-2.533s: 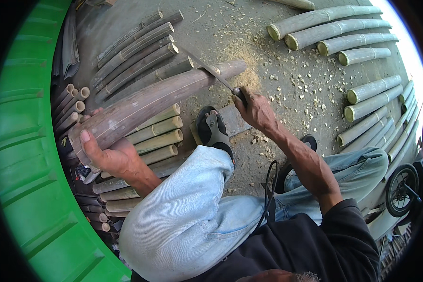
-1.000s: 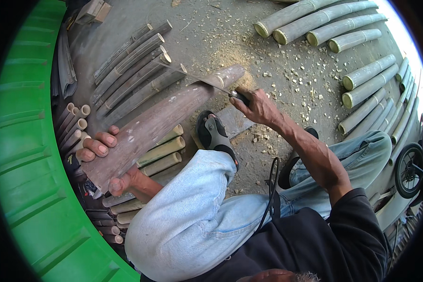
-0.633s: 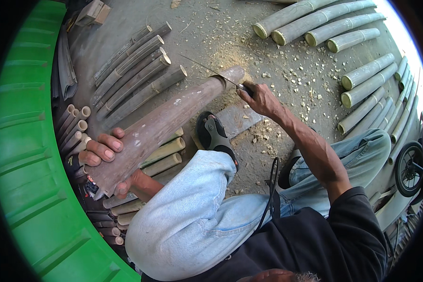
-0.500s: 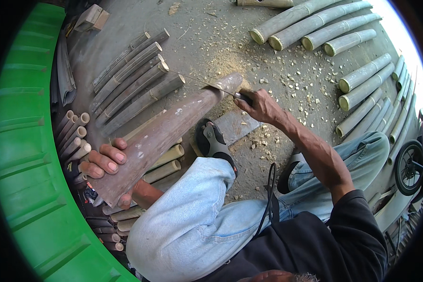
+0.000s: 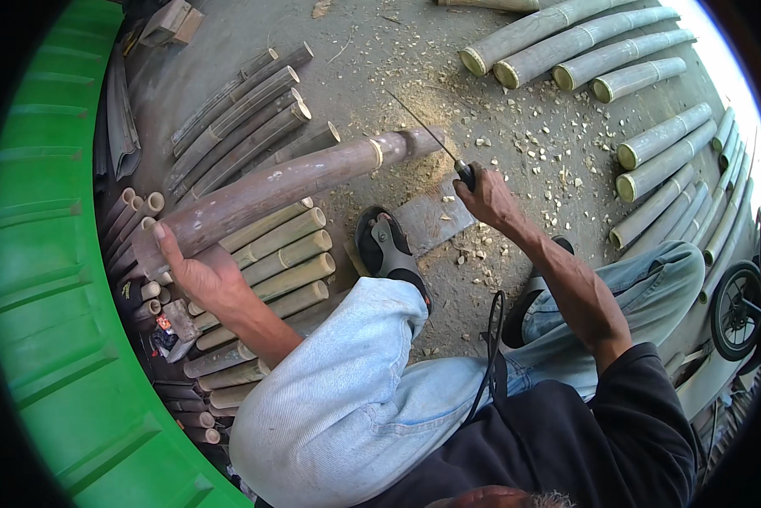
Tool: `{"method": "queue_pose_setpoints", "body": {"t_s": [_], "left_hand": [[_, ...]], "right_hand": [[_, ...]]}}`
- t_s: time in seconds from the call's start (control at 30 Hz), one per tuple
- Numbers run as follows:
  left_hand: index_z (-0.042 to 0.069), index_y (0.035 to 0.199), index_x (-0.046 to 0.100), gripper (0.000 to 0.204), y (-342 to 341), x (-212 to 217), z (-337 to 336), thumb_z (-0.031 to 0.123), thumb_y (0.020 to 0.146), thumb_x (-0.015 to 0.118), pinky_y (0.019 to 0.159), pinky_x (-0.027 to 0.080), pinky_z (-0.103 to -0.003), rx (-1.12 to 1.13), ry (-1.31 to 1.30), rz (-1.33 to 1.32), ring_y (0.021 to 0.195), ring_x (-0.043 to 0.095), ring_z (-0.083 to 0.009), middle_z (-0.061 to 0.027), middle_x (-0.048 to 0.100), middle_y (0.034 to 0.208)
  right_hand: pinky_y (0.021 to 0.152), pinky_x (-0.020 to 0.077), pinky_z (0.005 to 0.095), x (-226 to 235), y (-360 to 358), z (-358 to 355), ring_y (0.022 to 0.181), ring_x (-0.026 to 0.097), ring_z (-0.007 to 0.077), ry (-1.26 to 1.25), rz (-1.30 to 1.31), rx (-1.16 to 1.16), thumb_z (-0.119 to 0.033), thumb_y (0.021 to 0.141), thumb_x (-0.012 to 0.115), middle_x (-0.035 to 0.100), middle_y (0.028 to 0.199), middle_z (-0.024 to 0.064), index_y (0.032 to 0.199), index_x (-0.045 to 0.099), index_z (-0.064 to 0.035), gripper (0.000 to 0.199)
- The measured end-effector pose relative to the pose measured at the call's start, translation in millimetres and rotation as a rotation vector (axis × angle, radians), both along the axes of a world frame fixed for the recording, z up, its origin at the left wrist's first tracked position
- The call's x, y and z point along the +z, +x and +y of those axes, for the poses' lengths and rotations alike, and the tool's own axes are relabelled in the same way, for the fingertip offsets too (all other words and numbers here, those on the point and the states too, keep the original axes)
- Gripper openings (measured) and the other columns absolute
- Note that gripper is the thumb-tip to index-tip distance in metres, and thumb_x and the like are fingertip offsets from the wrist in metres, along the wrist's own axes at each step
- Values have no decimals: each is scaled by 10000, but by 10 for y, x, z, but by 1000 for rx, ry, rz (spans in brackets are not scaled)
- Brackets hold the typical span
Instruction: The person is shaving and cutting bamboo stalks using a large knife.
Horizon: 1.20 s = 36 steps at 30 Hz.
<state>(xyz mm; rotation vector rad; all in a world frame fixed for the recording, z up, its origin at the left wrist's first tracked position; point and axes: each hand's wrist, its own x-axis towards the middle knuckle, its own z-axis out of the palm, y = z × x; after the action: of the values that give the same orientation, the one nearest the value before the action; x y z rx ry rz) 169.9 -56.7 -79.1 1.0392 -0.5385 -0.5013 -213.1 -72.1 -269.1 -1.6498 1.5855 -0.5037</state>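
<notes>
A thick brown bamboo pole (image 5: 287,182) slants across the left and middle, its far end over a patch of sawdust. My left hand (image 5: 207,275) is closed on its near end, thumb on top and the other fingers hidden underneath. A pale ring runs round the pole near its far end. In my right hand (image 5: 488,193) is the dark handle of a long thin-bladed hand tool (image 5: 423,123). Its blade is seen nearly edge-on and passes by the pole's far end; whether they touch I cannot tell, nor whether it is a knife or a saw.
Cut bamboo lengths lie in rows at the far left (image 5: 245,106), far right (image 5: 584,42) and beneath my left forearm (image 5: 279,279). A flat slab (image 5: 435,222) rests beside my sandalled foot (image 5: 386,245). Green ribbed sheeting (image 5: 42,279) borders the left; a wheel (image 5: 736,311) stands at right.
The pole's near end has swung away from me, and my left hand has turned so its thumb lies on top. The blade has left the pale ring and moved right, to the pole's far end.
</notes>
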Motion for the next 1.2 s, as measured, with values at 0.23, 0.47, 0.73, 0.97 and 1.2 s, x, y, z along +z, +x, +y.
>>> {"method": "queue_pose_setpoints", "body": {"t_s": [0.23,0.47,0.73,0.97,1.2], "left_hand": [[73,1296,538,581,-77,152,9,270,803,775,1110,434,-492,-299,-183,-111,1179,563,-273,-100,583,1208],[160,1211,476,662,-274,69,293,293,674,839,1106,408,-563,-673,-337,-439,1096,571,-266,-38,480,1081],[155,1209,473,652,-295,47,345,305,683,828,1102,413,-555,-606,-302,-460,1090,575,-261,-38,481,1085],[141,1249,472,643,-371,64,355,279,686,749,1117,393,-564,-532,-256,-436,1115,555,-282,-65,490,1113],[118,1286,521,670,-336,-28,366,233,658,724,1169,356,-541,-486,-282,-310,1175,552,-287,-62,546,1163]], "right_hand": [[588,484,536,375,508,-88,647,644,472,-96,-14,55,-163,912,594,623,690,283,939,534,41,214],[570,492,473,87,649,-228,590,638,400,-266,-221,57,-130,890,624,582,656,236,996,525,20,209],[584,496,524,217,614,-170,656,659,462,-240,-211,80,-121,887,612,620,688,266,941,536,34,181],[566,491,512,236,588,-55,628,655,442,-253,-172,173,-114,877,619,605,667,253,943,536,16,167],[577,484,493,230,678,-40,649,652,444,-240,-104,145,-132,888,631,602,684,258,918,520,20,190]]}}
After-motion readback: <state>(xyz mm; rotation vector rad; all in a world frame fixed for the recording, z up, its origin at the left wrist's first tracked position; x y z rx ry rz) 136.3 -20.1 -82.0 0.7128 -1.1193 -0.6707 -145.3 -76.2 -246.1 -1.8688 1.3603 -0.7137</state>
